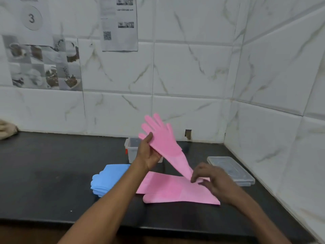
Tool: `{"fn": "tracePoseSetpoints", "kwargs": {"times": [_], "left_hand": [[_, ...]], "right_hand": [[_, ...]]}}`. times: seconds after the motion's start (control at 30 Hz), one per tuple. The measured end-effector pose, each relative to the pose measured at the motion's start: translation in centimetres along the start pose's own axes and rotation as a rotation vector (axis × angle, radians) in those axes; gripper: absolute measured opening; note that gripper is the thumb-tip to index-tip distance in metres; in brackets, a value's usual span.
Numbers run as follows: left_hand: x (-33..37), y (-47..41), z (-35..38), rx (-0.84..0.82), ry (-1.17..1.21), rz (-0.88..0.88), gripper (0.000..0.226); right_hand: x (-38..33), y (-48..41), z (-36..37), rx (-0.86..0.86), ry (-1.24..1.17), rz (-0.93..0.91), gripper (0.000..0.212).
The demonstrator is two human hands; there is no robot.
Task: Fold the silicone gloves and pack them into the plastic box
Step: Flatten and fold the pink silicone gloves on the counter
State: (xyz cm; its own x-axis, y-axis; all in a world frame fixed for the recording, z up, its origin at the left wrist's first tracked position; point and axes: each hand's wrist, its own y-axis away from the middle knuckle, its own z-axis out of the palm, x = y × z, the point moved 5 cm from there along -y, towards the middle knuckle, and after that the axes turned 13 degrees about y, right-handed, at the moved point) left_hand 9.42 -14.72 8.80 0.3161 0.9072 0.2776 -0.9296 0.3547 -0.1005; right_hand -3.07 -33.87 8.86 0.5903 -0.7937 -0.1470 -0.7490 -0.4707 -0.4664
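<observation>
A pink silicone glove (162,138) is held up over the counter, its fingers pointing up and away. My left hand (149,154) grips it at the palm. My right hand (209,178) pinches its cuff end low down. Under it a second pink glove (175,191) lies flat on the black counter. A stack of blue gloves (109,178) lies to the left, partly behind my left forearm. The clear plastic box (131,147) stands at the back, mostly hidden by my left hand and the raised glove.
A clear lid (230,169) lies on the counter to the right, near the tiled side wall. A beige cloth (7,129) sits at the far left back. Tiled walls close the back and right. The black counter (52,173) has its front edge near me.
</observation>
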Motion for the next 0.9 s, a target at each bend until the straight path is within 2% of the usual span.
{"fn": "tracePoseSetpoints", "kwargs": {"times": [0.1, 0.17, 0.23, 0.3, 0.37, 0.5, 0.57, 0.67, 0.8, 0.83, 0.87, 0.9], "left_hand": [[0.6, -0.1, 1.5, -0.069, -0.149, -0.065, 0.045], [1.0, 0.0, 2.7, -0.101, -0.27, -0.115, 0.043], [1.3, 0.1, 3.8, -0.121, -0.434, -0.157, 0.042], [1.5, 0.1, 4.6, -0.133, -0.588, -0.2, 0.045], [1.3, 0.0, 5.3, -0.147, -0.664, -0.229, 0.046], [0.5, -0.1, 6.2, -0.14, -0.714, -0.225, 0.048], [0.1, -0.2, 6.7, -0.142, -0.781, -0.168, 0.04], [0.7, -0.1, 7.4, -0.061, -1.088, 0.095, 0.021], [3.0, 1.7, 7.0, 0.207, -1.408, 0.537, 0.043], [3.1, 2.3, 6.8, 0.192, -1.417, 0.581, 0.039], [2.9, 2.8, 6.4, 0.137, -1.354, 0.545, 0.033], [2.1, 3.3, 5.9, 0.082, -1.236, 0.434, 0.034]], "right_hand": [[-0.2, 0.9, 3.7, -0.083, -0.055, 0.06, 0.044], [0.6, 0.1, 4.0, 0.024, -0.164, 0.165, 0.047], [2.3, -1.1, 3.1, 0.192, -0.349, 0.38, 0.04], [3.5, -2.7, 2.0, 0.259, -0.541, 0.511, 0.057], [3.6, -4.7, 0.9, 0.242, -0.74, 0.482, 0.064], [3.3, -7.7, 0.1, 0.269, -1.144, 0.434, 0.053], [3.0, -8.5, -0.1, 0.335, -1.179, 0.485, 0.048], [3.0, -8.8, -0.2, 0.416, -1.183, 0.629, 0.042], [3.2, -8.0, -1.0, 0.467, -1.154, 0.757, 0.037], [3.2, -7.9, -1.6, 0.489, -1.115, 0.76, 0.035], [3.2, -7.9, -2.2, 0.506, -1.063, 0.753, 0.033], [3.2, -7.9, -3.0, 0.519, -1.003, 0.74, 0.033]]}}
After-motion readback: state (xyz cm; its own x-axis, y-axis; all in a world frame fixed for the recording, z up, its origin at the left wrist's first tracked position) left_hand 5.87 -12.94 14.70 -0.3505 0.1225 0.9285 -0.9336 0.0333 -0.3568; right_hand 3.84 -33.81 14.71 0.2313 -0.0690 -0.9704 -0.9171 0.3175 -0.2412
